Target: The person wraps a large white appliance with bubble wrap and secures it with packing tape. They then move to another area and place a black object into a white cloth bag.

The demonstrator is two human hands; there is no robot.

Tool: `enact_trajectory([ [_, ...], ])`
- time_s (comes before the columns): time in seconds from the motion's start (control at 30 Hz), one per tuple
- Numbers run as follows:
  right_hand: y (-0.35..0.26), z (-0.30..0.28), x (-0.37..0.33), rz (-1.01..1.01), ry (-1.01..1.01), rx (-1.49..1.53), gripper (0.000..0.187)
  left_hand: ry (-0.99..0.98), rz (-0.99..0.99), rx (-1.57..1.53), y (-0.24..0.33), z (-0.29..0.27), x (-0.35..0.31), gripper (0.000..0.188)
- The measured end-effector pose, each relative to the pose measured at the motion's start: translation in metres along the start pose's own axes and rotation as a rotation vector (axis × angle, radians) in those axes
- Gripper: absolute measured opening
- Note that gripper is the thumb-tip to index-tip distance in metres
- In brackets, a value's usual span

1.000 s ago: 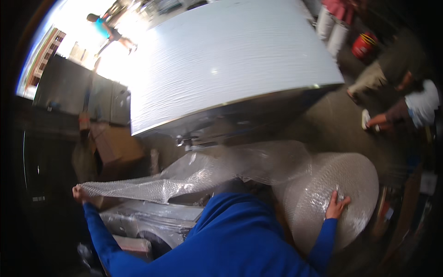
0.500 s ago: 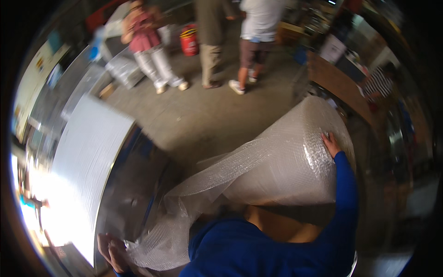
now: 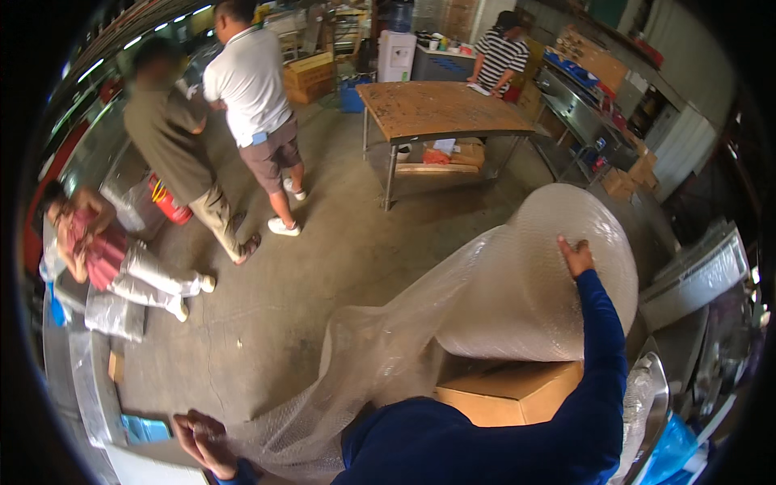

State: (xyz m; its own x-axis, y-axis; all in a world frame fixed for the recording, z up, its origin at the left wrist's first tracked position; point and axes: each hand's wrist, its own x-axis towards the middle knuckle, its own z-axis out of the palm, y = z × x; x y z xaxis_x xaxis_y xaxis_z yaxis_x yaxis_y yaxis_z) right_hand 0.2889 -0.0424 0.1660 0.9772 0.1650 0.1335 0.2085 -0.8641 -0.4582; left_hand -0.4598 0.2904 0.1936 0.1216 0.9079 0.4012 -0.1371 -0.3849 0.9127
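A big roll of clear bubble wrap (image 3: 517, 283) stands to my right in front of me, leaning over. A loose sheet runs from it down and to the left. At the lower left my left hand (image 3: 202, 443) is closed on the sheet's end, its fingers curled. My right hand (image 3: 576, 256) lies on the roll near its upper end, fingers apart, gripping nothing. Below the roll is a brown cardboard box (image 3: 513, 394), partly hidden by my blue-sleeved body.
A white panel (image 3: 153, 466) lies at the lower left edge. Ahead stands a wooden-topped table (image 3: 440, 109) with a person in stripes (image 3: 499, 61) behind it. Three people stand at the left, near a red extinguisher (image 3: 170, 202). Wrapped goods (image 3: 695, 275) are at the right.
My view has swung to the right, so the people and the white panel appear farther left. My left hand still grips the sheet, and my right hand stays on the roll.
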Motion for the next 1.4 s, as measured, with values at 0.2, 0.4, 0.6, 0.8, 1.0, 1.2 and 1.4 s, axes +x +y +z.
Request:
enact_trajectory([
  [0.2,0.037,-0.047,0.049,0.285,0.213,-0.050,0.120,-0.135,0.064,-0.255,-0.079,0.192,0.194,0.026],
  [0.4,0.060,-0.036,0.125,0.502,0.312,-0.027,0.115,-0.397,0.299,-0.282,-0.147,0.395,0.298,0.031],
  [0.6,0.168,-0.032,0.170,0.805,0.317,0.023,0.123,-0.628,0.136,-0.545,-0.189,0.653,0.346,0.017],
  [0.8,0.184,-0.060,0.223,0.988,0.300,0.043,0.121,-0.797,-0.035,-0.549,-0.206,0.912,0.338,0.009],
  [1.0,0.236,-0.075,0.254,1.170,0.399,-0.072,0.113,-1.061,-0.072,-0.661,-0.236,1.160,0.306,0.009],
  [1.2,0.270,-0.034,0.299,1.423,0.610,-0.197,0.111,-1.182,0.071,-0.743,-0.289,1.435,0.270,0.008],
  [1.4,0.337,0.068,0.323,1.759,0.647,-0.333,0.103,-1.342,0.220,-0.807,-0.225,1.725,0.169,0.011],
])
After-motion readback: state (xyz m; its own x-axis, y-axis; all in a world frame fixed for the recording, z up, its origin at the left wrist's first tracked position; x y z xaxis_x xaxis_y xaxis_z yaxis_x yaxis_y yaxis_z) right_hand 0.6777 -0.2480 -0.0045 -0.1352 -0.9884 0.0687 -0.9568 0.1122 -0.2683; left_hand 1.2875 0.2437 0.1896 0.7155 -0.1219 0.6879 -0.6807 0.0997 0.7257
